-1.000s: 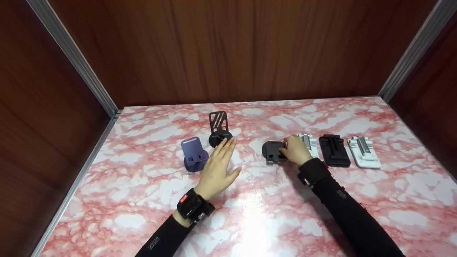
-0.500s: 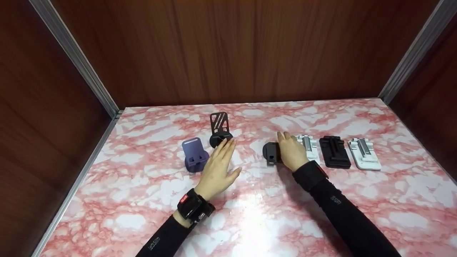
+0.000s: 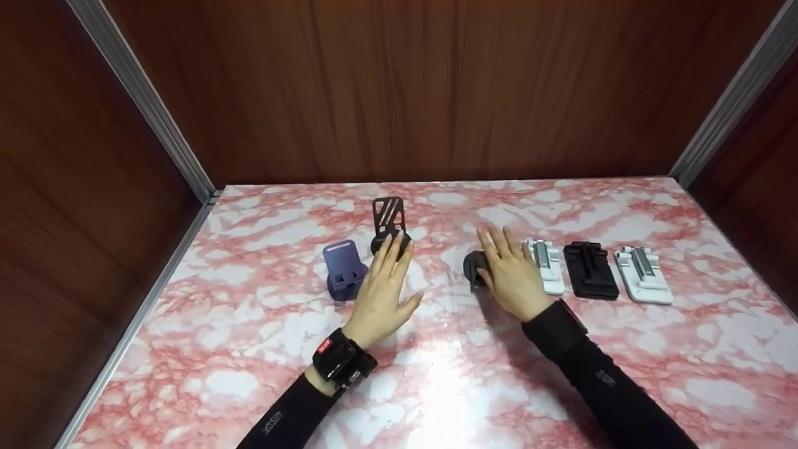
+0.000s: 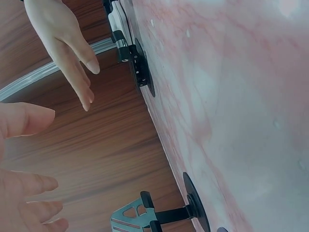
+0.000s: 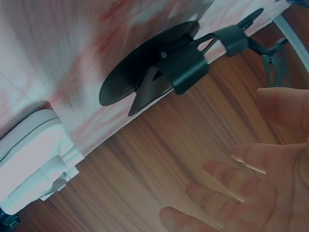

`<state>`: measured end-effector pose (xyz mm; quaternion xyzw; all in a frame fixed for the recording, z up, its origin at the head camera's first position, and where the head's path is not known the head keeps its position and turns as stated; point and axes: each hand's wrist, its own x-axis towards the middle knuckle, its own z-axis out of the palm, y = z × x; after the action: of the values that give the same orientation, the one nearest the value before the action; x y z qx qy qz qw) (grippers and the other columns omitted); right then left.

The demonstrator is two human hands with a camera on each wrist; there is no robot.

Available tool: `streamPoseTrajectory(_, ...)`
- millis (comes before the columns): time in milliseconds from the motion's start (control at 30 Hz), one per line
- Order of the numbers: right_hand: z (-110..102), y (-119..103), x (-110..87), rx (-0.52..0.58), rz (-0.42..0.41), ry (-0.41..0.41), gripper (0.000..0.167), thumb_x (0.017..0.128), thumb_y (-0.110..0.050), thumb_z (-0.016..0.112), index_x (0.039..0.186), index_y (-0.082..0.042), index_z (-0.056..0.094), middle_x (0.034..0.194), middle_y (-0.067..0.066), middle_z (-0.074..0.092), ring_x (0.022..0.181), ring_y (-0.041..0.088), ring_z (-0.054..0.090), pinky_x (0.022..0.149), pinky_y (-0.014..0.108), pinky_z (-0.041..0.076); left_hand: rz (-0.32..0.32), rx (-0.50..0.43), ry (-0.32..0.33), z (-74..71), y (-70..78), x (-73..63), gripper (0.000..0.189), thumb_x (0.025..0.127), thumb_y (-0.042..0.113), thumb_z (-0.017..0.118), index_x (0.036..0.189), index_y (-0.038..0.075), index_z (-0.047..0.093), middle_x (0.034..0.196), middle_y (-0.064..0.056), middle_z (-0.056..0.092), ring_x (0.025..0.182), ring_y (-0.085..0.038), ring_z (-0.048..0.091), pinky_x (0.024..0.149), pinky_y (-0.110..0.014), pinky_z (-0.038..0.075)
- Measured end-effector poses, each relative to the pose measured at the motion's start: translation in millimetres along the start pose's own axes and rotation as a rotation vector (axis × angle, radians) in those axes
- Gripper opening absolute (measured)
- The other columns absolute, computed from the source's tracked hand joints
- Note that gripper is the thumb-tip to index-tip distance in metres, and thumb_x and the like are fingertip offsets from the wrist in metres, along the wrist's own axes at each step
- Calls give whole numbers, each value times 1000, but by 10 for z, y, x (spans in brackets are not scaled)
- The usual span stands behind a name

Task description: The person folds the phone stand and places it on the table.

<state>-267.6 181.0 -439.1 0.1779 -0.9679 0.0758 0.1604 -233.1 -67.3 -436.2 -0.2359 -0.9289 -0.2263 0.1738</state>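
Observation:
My right hand [image 3: 516,277] is held with straight, spread fingers above a black phone stand [image 3: 474,269], covering much of it in the head view. In the right wrist view this stand's round base and folded plate [image 5: 186,70] show apart from the fingers. My left hand [image 3: 381,296] stays flat over the table with its thumb out. Its fingertips overlap the round base of a black slotted phone stand [image 3: 389,215], whose plate stands up. Left of that hand sits a purple phone stand [image 3: 343,265], also raised. Neither hand holds anything.
To the right of my right hand lie a white folded phone stand [image 3: 552,277], a black folded one [image 3: 592,271] and another white folded one [image 3: 648,287], in a row. Brown wood-grain panels [image 3: 436,93] wall in the red-and-white marbled table [image 3: 218,349].
My right hand's curled fingers have come off the right edge of the black phone stand, shifted over it and spread out. The left hand keeps its place.

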Motion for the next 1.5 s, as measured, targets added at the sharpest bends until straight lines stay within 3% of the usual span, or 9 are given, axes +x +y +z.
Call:
streamPoseTrajectory(267, -16, -18, -127, 7, -52, 36, 69, 92, -27, 56, 148, -9, 21, 151, 15, 26, 140, 35, 21, 105, 62, 29, -21, -32, -7, 26, -8, 85, 86, 82, 30, 65, 148, 8, 15, 157, -10, 4, 144, -29, 4, 114, -52, 19)
streamPoseTrajectory(500, -36, -36, -189, 27, -57, 39, 70, 92, -29, 56, 148, -13, 18, 153, 12, 24, 141, 33, 20, 107, 62, 26, -88, -94, 0, -12, -44, 330, 92, 82, 29, 66, 148, 4, 8, 156, -17, -1, 144, -33, 1, 117, -47, 13)
streamPoseTrajectory(700, -23, -58, -225, 41, -64, 37, 70, 91, -27, 57, 148, -10, 20, 154, 12, 22, 141, 35, 20, 108, 63, 22, -282, -320, 7, -51, -118, 654, 94, 83, 25, 64, 148, 4, -1, 155, -18, -11, 143, -33, -8, 118, -48, 4)
streamPoseTrajectory(867, -23, -78, -230, 32, -65, 47, 69, 90, -27, 59, 147, -8, 24, 153, 12, 24, 140, 35, 22, 108, 63, 24, -470, -489, 24, -53, -220, 886, 95, 84, 25, 62, 148, 3, -6, 155, -19, -7, 144, -33, -2, 119, -42, 5)
streamPoseTrajectory(1100, -30, -108, -224, 40, -64, 9, 71, 92, -29, 56, 148, -11, 18, 154, 11, 20, 141, 33, 19, 109, 62, 21, -634, -656, 59, -15, -326, 1039, 95, 83, 21, 60, 147, 3, -7, 156, -17, 0, 144, -25, 8, 119, -30, 10)
streamPoseTrajectory(1300, -22, -128, -227, 24, -72, 1, 69, 92, -31, 55, 148, -10, 20, 154, 12, 21, 141, 34, 20, 108, 63, 24, -684, -678, 59, 47, -422, 1042, 87, 88, 20, 55, 148, 3, -6, 154, -19, 11, 142, -26, 18, 118, -31, 16)
streamPoseTrajectory(1500, -36, -134, -222, 26, -70, -18, 71, 92, -32, 55, 149, -12, 16, 154, 11, 20, 142, 32, 18, 109, 62, 22, -619, -522, 51, 88, -503, 1007, 70, 89, 10, 51, 145, -4, 12, 144, -29, 31, 133, -37, 34, 114, -38, 27)
